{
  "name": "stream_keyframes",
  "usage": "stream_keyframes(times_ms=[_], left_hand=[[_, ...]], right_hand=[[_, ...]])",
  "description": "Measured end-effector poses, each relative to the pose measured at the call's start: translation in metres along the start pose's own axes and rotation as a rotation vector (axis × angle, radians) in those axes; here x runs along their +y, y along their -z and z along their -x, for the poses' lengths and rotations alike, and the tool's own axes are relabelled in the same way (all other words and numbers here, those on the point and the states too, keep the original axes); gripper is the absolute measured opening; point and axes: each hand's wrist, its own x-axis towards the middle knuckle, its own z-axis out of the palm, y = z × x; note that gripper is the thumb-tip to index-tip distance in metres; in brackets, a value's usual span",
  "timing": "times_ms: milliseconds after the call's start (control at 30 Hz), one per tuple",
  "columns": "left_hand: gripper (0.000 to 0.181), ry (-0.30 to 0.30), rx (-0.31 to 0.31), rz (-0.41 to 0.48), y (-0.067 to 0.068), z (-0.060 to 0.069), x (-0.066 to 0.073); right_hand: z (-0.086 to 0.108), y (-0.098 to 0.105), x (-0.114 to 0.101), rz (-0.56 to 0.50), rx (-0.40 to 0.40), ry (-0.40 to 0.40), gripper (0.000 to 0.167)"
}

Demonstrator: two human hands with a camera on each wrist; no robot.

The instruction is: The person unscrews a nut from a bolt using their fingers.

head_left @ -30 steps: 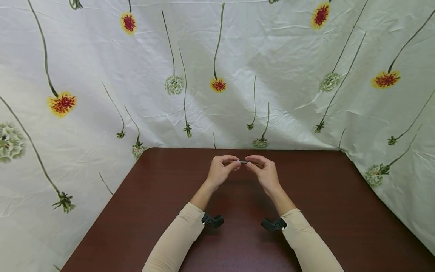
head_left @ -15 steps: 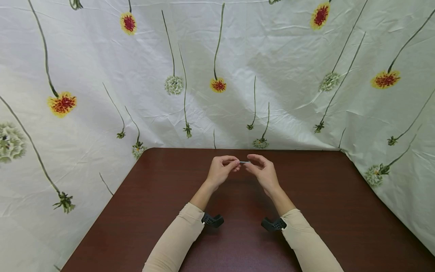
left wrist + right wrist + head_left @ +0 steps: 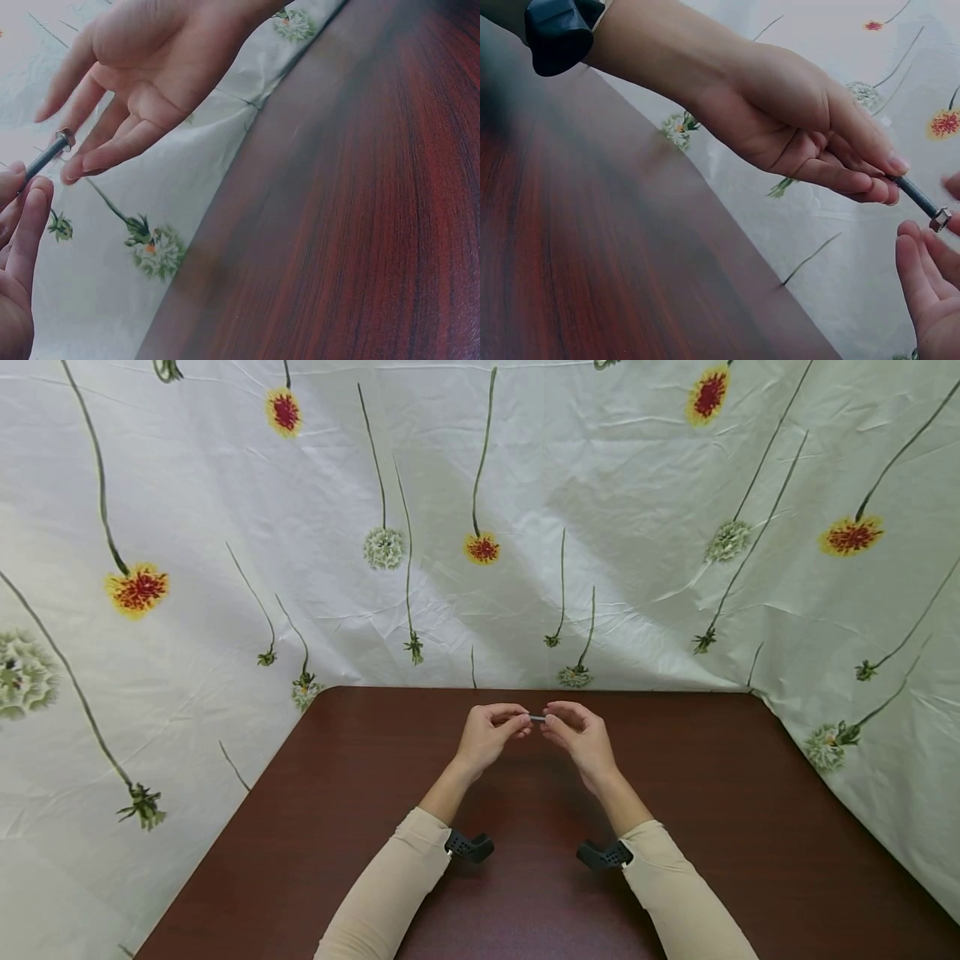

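My left hand (image 3: 482, 742) pinches the shank of a small grey metal bolt (image 3: 916, 196) between thumb and fingertips, above the table's far part. At the bolt's free end sits a shiny hex-shaped piece (image 3: 64, 138); whether it is the head or a nut I cannot tell. Around that end, my right hand (image 3: 588, 745) holds its thumb and fingers spread in the wrist views. One right fingertip lies against or just behind the hex piece, and the thumb stands off it. From the head view, the right thumb covers this end.
Under the hands lies a dark red-brown wooden table (image 3: 337, 827). Behind it hangs a white cloth (image 3: 645, 460) printed with flowers. A black band with a camera mount sits on the left wrist (image 3: 469, 846) and another on the right wrist (image 3: 604, 855).
My right thumb and fingers parted from the bolt's end half a second ago, baring it, and have come back around it. The left hand keeps its pinch and has hardly moved.
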Motion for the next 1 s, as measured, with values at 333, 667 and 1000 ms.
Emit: stream_keyframes(times_ms=[333,667,1000], left_hand=[[0.019,-0.008,-0.006,0.018,0.0009,0.0013,-0.0033],[0.017,-0.014,-0.003,0.022,0.0016,0.001,-0.0035],[0.016,-0.004,0.003,0.017,0.002,0.0012,-0.0051]], right_hand=[[0.0019,0.0005,-0.0027,-0.003,-0.016,-0.025,0.031],[0.0005,-0.0009,-0.0018,0.008,0.017,-0.057,0.024],[-0.0008,0.0026,0.0002,0.164,-0.021,0.051,0.025]])
